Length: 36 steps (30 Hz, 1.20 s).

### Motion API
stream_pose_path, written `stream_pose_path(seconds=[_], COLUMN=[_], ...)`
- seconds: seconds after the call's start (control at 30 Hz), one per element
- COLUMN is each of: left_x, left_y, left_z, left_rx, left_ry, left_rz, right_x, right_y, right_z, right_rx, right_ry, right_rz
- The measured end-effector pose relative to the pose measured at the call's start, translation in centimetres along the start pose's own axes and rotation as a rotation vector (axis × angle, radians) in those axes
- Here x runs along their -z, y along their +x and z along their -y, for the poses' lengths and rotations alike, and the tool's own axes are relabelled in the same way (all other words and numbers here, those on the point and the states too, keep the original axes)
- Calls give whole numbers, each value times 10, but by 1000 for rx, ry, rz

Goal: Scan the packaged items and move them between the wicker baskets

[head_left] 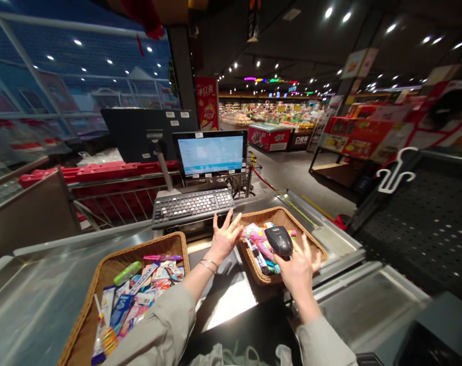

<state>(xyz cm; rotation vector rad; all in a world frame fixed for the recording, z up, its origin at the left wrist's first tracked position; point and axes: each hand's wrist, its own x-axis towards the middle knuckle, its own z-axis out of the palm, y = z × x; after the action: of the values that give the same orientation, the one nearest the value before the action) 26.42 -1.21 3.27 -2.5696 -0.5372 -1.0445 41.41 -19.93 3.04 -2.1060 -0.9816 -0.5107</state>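
My left hand (223,238) reaches to the near-left rim of the right wicker basket (318,250). Its thumb side closes on the end of a pink packet (252,232), while the other fingers stick out. In my right hand (298,269) is a black barcode scanner (279,240), its head over the basket and its handle mostly hidden; several fingers stay spread. Beneath the scanner lie more small packaged goods, partly covered. A second wicker basket (97,274) on the left holds many small packs, among them a green case (127,273) and a pink pen-like item (162,257).
A keyboard (194,206) and a lit monitor (211,154) stand beyond my hands. The metal counter (36,284) runs along the left, with a metal tray (362,300) on the right. White hooks (396,173) hang on a dark panel at right.
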Motion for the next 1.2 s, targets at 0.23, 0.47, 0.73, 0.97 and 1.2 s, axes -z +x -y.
stream_pose_path(seconds=[0.23,0.47,0.73,0.97,1.2], left_x=[-12,-32,-54,-62,-46], left_y=[8,13,18,22,27], left_z=[-18,-35,-55,-71,-54], left_rx=[-71,-130,-196,-207,-89], left_ry=[-48,-121,-194,-210,-155], left_rz=[-36,-19,48,156,240], right_x=[14,15,18,17,8], right_y=[1,-3,-7,-7,3], right_z=[-11,-35,-49,-55,-43], right_rx=[-78,-148,-204,-227,-233], right_ry=[-26,-56,-98,-129,-78], right_rz=[-27,-45,-74,-52,-4])
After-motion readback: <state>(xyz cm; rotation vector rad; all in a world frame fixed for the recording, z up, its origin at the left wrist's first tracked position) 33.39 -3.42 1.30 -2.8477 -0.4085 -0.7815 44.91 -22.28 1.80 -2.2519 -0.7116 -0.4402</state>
